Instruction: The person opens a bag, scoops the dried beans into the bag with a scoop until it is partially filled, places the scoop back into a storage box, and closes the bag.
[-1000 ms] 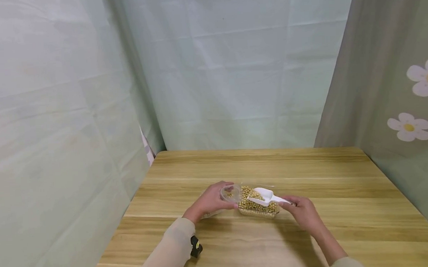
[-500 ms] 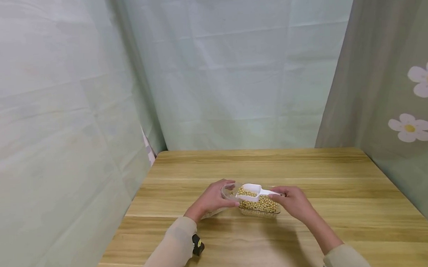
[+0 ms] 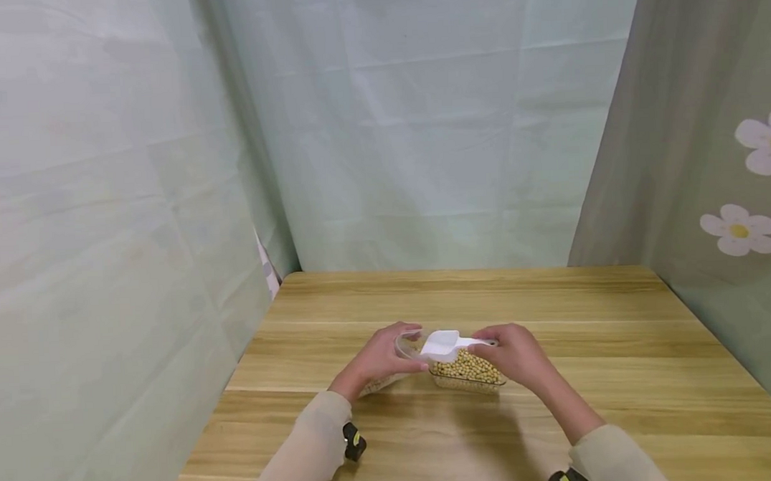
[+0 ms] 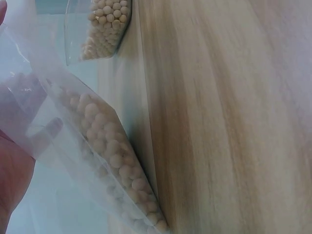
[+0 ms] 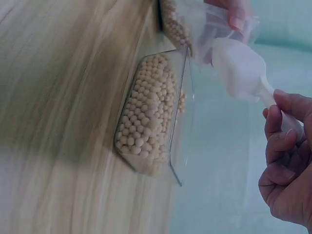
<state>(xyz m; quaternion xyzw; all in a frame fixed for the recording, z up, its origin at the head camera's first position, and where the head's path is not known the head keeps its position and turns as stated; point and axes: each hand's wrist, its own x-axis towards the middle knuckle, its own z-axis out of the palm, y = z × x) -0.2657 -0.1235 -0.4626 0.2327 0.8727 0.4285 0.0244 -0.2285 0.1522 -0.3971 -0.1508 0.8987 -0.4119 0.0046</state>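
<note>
My left hand (image 3: pixel 384 357) holds up the mouth of a clear plastic bag (image 4: pixel 63 141), its thumb and fingers round the rim. Soybeans (image 4: pixel 114 151) fill the bag's lower part, which rests on the table. My right hand (image 3: pixel 515 357) pinches the handle of a white scoop (image 3: pixel 440 346) between thumb and fingers. The scoop's front end is tipped at the bag's mouth; whether any beans are still in it is hidden. Below and right of the scoop stands a clear rectangular container (image 5: pixel 178 168) of soybeans (image 5: pixel 146 112).
Everything stands on a wood-grain table (image 3: pixel 491 300). Pale cloth curtains (image 3: pixel 419 124) hang behind it and along both sides. A black strap with a small device (image 3: pixel 353 443) sits at the left wrist, another (image 3: pixel 569 480) at the right.
My right hand has lifted the bean-laden scoop from the container, moved it left to the bag's mouth and tilted it over. The left hand has stayed nearly still.
</note>
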